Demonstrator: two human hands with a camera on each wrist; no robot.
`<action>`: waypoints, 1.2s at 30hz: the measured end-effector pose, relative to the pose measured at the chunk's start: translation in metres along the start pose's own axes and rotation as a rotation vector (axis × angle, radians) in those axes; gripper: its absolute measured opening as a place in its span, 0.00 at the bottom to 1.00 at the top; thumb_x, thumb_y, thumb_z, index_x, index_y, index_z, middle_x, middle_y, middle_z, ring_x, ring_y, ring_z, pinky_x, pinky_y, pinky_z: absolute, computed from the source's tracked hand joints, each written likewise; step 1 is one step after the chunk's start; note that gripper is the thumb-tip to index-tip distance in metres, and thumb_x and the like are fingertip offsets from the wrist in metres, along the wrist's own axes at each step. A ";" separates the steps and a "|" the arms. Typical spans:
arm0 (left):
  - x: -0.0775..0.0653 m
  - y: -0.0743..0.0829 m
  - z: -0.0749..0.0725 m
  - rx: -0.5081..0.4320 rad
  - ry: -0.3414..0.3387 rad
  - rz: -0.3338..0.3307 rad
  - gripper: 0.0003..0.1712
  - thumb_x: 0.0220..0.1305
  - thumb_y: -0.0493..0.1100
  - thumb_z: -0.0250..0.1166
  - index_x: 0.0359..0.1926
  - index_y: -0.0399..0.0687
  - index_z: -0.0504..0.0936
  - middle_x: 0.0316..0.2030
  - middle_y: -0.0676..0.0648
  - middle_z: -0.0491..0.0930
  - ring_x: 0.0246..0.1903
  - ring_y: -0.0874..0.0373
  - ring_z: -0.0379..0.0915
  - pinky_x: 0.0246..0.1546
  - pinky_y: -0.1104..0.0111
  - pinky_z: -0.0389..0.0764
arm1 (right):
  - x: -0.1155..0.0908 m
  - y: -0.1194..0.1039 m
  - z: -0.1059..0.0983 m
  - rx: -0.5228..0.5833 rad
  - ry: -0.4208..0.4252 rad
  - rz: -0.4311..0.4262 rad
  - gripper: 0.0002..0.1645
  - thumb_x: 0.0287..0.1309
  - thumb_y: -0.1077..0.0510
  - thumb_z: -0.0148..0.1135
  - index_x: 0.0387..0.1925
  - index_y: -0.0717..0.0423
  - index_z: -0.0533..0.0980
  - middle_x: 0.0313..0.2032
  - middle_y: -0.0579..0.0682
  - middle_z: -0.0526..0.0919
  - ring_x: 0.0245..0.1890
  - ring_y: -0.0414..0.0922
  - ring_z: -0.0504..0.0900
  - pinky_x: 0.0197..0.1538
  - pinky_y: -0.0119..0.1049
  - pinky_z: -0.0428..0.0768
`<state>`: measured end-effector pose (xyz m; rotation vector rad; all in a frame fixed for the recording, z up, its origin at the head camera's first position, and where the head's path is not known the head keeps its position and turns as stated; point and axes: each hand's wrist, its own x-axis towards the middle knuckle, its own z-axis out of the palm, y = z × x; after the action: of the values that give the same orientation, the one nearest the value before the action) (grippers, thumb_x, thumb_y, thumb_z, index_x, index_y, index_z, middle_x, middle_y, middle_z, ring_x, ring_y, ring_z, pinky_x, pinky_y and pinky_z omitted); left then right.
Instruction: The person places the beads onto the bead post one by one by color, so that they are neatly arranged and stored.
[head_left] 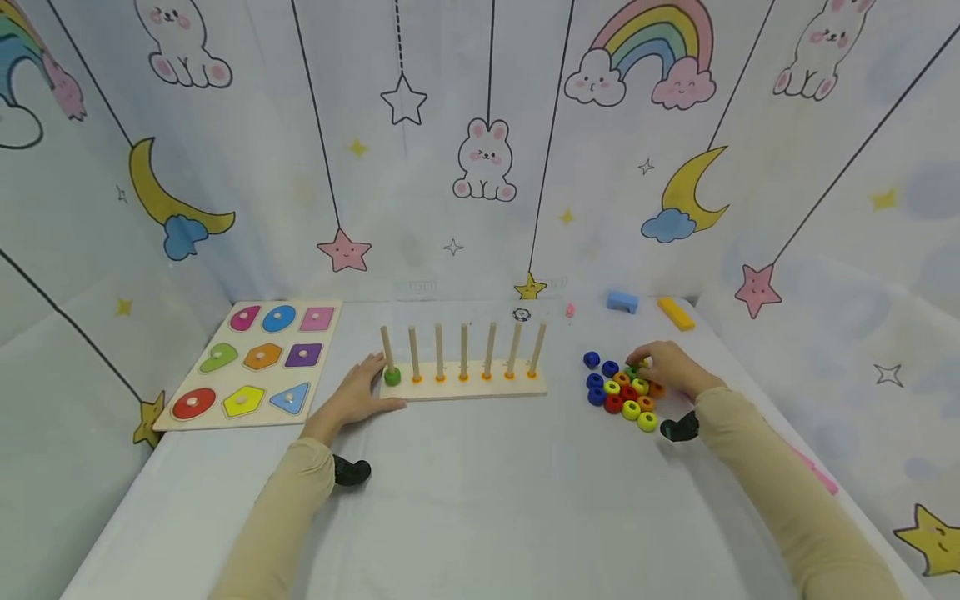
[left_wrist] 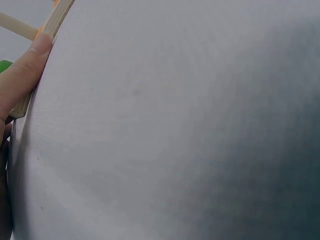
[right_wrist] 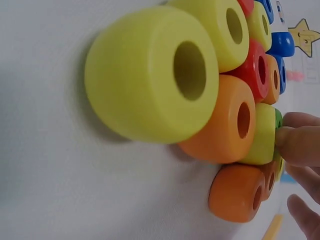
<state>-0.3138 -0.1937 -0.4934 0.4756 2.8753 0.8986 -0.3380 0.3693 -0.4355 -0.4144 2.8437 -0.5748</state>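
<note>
A wooden peg board with a row of upright pegs lies mid-table. One green bead sits at the base of its leftmost peg. My left hand holds the board's left end, the thumb lying along the front edge; its other fingers are mostly hidden in the left wrist view. To the right, my right hand reaches into a cluster of coloured beads and pinches a green bead at its far side, partly covered by the fingertips. A yellow bead and an orange bead lie nearer the wrist camera.
A shape puzzle board with coloured pieces lies at the left. Along the back are a blue block, a yellow block and a small pink thing. A pink strip lies by the right edge. Printed cloth walls surround the table.
</note>
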 end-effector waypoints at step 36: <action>0.000 -0.002 0.000 -0.006 0.007 -0.009 0.58 0.51 0.61 0.70 0.71 0.34 0.53 0.71 0.34 0.46 0.71 0.41 0.35 0.70 0.50 0.37 | 0.035 -0.054 -0.027 0.046 0.263 -0.104 0.19 0.63 0.58 0.59 0.52 0.65 0.76 0.46 0.61 0.81 0.48 0.58 0.77 0.53 0.54 0.76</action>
<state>-0.3140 -0.1956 -0.4949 0.4595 2.8783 0.9087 -0.3651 0.3199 -0.3946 -0.5167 3.0634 -0.7653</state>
